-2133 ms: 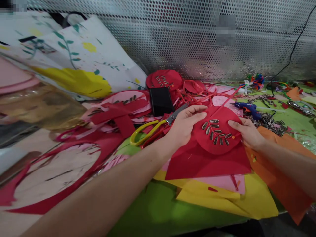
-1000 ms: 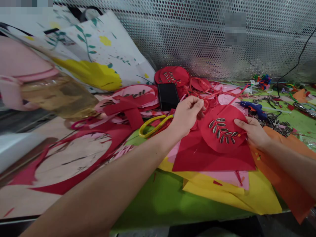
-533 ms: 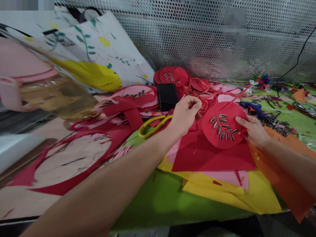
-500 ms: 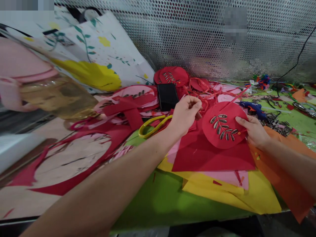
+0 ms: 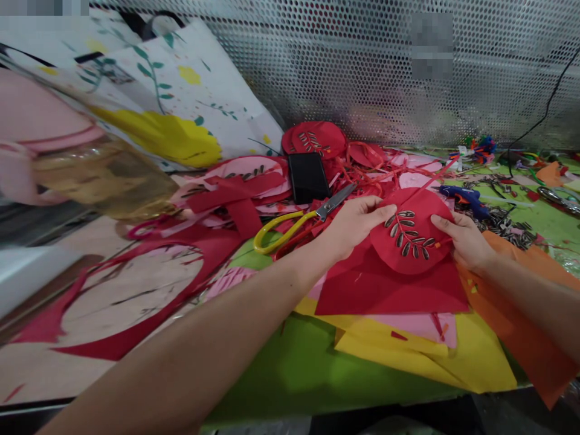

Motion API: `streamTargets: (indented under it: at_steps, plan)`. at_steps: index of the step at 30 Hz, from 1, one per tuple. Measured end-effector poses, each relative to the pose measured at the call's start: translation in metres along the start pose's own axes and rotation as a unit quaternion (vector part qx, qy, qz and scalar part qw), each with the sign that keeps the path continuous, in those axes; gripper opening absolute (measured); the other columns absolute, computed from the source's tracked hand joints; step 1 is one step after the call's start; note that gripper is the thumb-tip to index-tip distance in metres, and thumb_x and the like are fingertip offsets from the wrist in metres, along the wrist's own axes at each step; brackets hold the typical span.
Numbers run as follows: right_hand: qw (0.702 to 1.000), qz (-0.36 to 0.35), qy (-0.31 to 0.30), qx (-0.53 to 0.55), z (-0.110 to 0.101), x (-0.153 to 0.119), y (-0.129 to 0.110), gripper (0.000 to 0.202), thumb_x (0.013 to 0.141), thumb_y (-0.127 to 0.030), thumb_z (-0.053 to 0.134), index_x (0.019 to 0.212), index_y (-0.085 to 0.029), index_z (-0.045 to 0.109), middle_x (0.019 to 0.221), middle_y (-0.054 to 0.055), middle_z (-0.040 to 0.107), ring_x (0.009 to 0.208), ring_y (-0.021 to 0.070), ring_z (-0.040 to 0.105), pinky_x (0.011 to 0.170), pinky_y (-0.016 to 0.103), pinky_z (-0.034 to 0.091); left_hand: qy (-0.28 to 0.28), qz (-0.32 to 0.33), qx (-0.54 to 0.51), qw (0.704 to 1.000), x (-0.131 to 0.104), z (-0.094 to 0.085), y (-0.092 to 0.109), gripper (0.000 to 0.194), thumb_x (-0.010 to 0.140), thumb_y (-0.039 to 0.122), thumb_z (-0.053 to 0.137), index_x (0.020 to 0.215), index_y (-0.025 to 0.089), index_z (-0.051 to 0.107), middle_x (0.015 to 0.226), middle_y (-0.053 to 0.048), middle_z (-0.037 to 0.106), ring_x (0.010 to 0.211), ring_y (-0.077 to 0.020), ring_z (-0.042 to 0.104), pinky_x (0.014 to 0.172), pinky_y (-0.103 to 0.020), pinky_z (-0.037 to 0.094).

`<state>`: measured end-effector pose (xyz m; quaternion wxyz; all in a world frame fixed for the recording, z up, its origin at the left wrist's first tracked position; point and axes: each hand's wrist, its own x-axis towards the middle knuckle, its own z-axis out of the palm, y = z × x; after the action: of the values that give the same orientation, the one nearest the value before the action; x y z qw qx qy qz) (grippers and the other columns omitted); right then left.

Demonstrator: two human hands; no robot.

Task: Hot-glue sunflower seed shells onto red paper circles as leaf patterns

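A round red paper disc [image 5: 410, 260] with sunflower seeds [image 5: 402, 231] stuck on it in a leafy-branch pattern is held tilted between both hands. My right hand [image 5: 464, 238] grips its right edge, thumb on the front face. At the upper left edge my left hand [image 5: 362, 219] pinches the disc, its thumb near the topmost seeds. A small orange bit [image 5: 437, 245] sits at the branch's lower right end. Beneath the disc lies a red paper sheet [image 5: 389, 296]. Yellow-handled scissors [image 5: 290, 226] rest beside my left forearm.
A black phone [image 5: 309, 178] and finished-looking red discs [image 5: 317, 140] lie behind. A blue glue gun [image 5: 464, 199] and loose seeds [image 5: 512, 229] are at right. A pink-lidded jar [image 5: 109, 181] and flowered bag [image 5: 190, 90] stand left, before a perforated metal panel [image 5: 362, 66].
My left hand has moved right and down from above the scissors onto the disc's upper left edge, uncovering the scissor blades. My right hand keeps its hold.
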<state>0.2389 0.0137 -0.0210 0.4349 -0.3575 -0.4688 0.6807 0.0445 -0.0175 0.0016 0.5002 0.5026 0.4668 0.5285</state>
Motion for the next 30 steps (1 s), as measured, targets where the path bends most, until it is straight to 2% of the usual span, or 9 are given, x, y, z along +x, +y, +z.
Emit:
streamTargets:
  at_steps: [4, 11, 14, 16, 19, 22, 24, 26, 30]
  plan:
    - [1.000, 0.004, -0.005, -0.004, 0.001, -0.001, 0.000, 0.020, 0.060, -0.035, 0.077, 0.075, -0.023, 0.070, 0.070, -0.001, 0.074, 0.060, 0.0165, 0.067, 0.063, 0.031, 0.056, -0.009, -0.011, 0.002, 1.000, -0.001, 0.001, -0.004, 0.034, 0.059, 0.046, 0.075, 0.066, 0.016, 0.061, 0.061, 0.002, 0.059, 0.060, -0.0135, 0.053, 0.063, -0.028, 0.043]
    - [1.000, 0.001, -0.020, -0.015, 0.003, -0.002, 0.000, 0.024, 0.062, -0.036, 0.076, 0.080, -0.022, 0.069, 0.070, -0.001, 0.072, 0.063, 0.0166, 0.066, 0.068, 0.033, 0.054, 0.054, 0.018, 0.055, 0.997, 0.006, -0.004, -0.010, 0.028, 0.063, 0.039, 0.073, 0.057, 0.017, 0.055, 0.056, 0.003, 0.054, 0.056, -0.0132, 0.051, 0.055, -0.027, 0.041]
    - [0.998, -0.046, -0.005, -0.041, -0.001, 0.003, 0.002, 0.028, 0.064, -0.037, 0.074, 0.087, -0.025, 0.065, 0.080, -0.001, 0.071, 0.073, 0.0161, 0.065, 0.075, 0.033, 0.052, 0.056, 0.019, 0.060, 0.996, 0.007, -0.005, -0.008, 0.024, 0.064, 0.036, 0.072, 0.059, 0.018, 0.057, 0.055, 0.002, 0.055, 0.057, -0.0147, 0.053, 0.054, -0.027, 0.042]
    - [0.988, -0.121, 0.035, -0.091, -0.006, 0.008, 0.002, 0.031, 0.066, -0.037, 0.071, 0.093, -0.026, 0.060, 0.092, 0.000, 0.068, 0.084, 0.0157, 0.063, 0.081, 0.033, 0.050, 0.046, 0.017, 0.060, 0.997, 0.005, -0.004, -0.007, 0.022, 0.064, 0.035, 0.071, 0.060, 0.018, 0.058, 0.054, 0.001, 0.055, 0.058, -0.0155, 0.053, 0.054, -0.027, 0.042]
    - [0.920, -0.282, 0.100, -0.253, -0.014, 0.009, -0.004, 0.034, 0.073, -0.037, 0.064, 0.104, -0.025, 0.055, 0.109, 0.005, 0.060, 0.099, 0.0187, 0.057, 0.089, 0.038, 0.044, 0.020, 0.011, 0.069, 0.997, 0.001, -0.003, -0.003, 0.021, 0.064, 0.036, 0.071, 0.060, 0.018, 0.059, 0.054, 0.001, 0.056, 0.056, -0.0152, 0.053, 0.053, -0.027, 0.042]
    - [0.777, -0.438, 0.129, -0.433, -0.017, 0.002, -0.017, 0.030, 0.078, -0.035, 0.060, 0.106, -0.025, 0.055, 0.120, 0.009, 0.055, 0.117, 0.0249, 0.046, 0.099, 0.046, 0.034, -0.008, -0.005, 0.100, 0.995, -0.004, -0.002, 0.002, 0.022, 0.065, 0.036, 0.069, 0.058, 0.018, 0.058, 0.053, 0.002, 0.054, 0.052, -0.0133, 0.050, 0.052, -0.026, 0.040]
    - [0.702, -0.481, 0.116, -0.512, -0.016, -0.005, -0.027, 0.023, 0.080, -0.037, 0.057, 0.102, -0.027, 0.058, 0.120, 0.007, 0.057, 0.122, 0.0270, 0.041, 0.102, 0.048, 0.029, -0.038, -0.020, 0.128, 0.991, -0.006, -0.001, 0.005, 0.023, 0.066, 0.037, 0.066, 0.057, 0.018, 0.057, 0.053, 0.002, 0.053, 0.050, -0.0121, 0.047, 0.052, -0.026, 0.038]
    - [0.668, -0.481, 0.091, -0.561, -0.012, -0.009, -0.033, 0.020, 0.083, -0.040, 0.054, 0.097, -0.028, 0.061, 0.113, 0.005, 0.062, 0.120, 0.0273, 0.044, 0.101, 0.048, 0.028, -0.076, -0.025, 0.161, 0.984, -0.008, 0.001, 0.008, 0.024, 0.067, 0.038, 0.064, 0.057, 0.018, 0.056, 0.054, 0.003, 0.051, 0.050, -0.0117, 0.045, 0.052, -0.025, 0.036]
    - [0.673, -0.415, 0.009, -0.612, -0.008, -0.009, -0.036, 0.024, 0.084, -0.044, 0.052, 0.088, -0.024, 0.065, 0.093, 0.004, 0.069, 0.098, 0.0242, 0.057, 0.090, 0.044, 0.032, -0.151, -0.012, 0.251, 0.956, -0.013, 0.008, 0.013, 0.026, 0.068, 0.038, 0.060, 0.054, 0.017, 0.052, 0.054, 0.003, 0.046, 0.051, -0.0109, 0.041, 0.049, -0.024, 0.031]
